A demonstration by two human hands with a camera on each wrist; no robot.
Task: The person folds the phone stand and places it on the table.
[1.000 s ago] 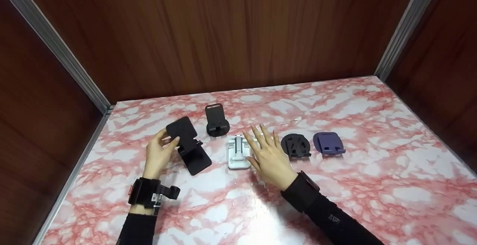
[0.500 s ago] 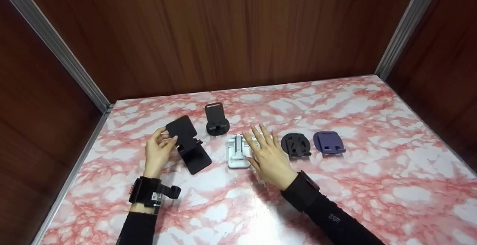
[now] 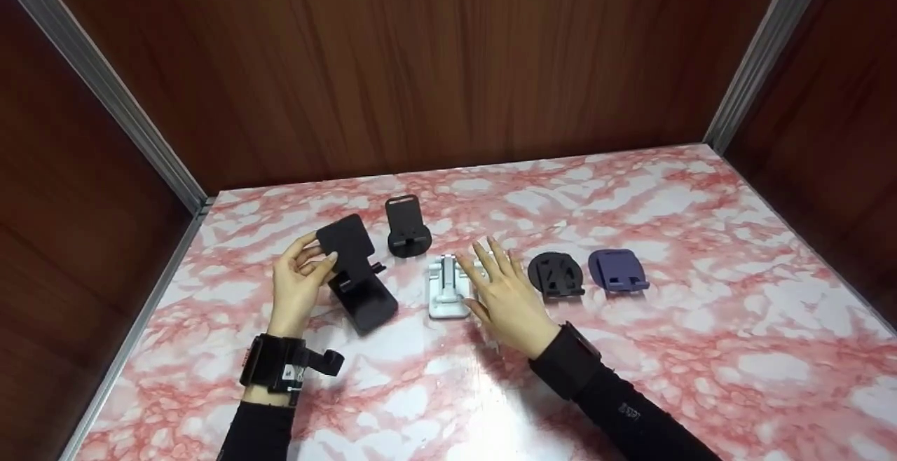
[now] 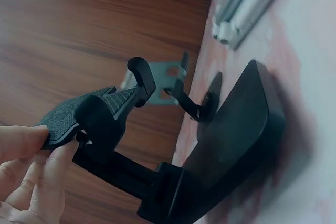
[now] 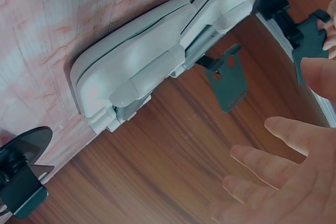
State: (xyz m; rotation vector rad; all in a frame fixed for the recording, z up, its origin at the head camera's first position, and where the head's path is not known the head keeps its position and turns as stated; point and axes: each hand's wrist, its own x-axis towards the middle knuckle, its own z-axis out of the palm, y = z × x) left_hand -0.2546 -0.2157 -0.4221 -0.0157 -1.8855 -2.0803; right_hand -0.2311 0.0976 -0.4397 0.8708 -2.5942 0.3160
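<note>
My left hand pinches the edge of the upper plate of a black phone stand, thumb on one side and fingers on the other. In the left wrist view the stand's base is tilted against the tabletop; whether it still touches cannot be told. My right hand holds nothing, its fingers spread above the white phone stands. One folded white stand shows left of these fingers. The right wrist view shows a second white stand beside it, mostly hidden by the hand in the head view.
Behind stands an upright dark phone stand with a round base. To the right lie a folded black round stand and a folded purple one. Wood-look panels enclose the pink-and-white marbled tabletop.
My left hand has tipped the black stand slightly, with its upper plate shifting a little up and right and its base's near edge slightly lower in view. My right hand has stayed nearly still.
</note>
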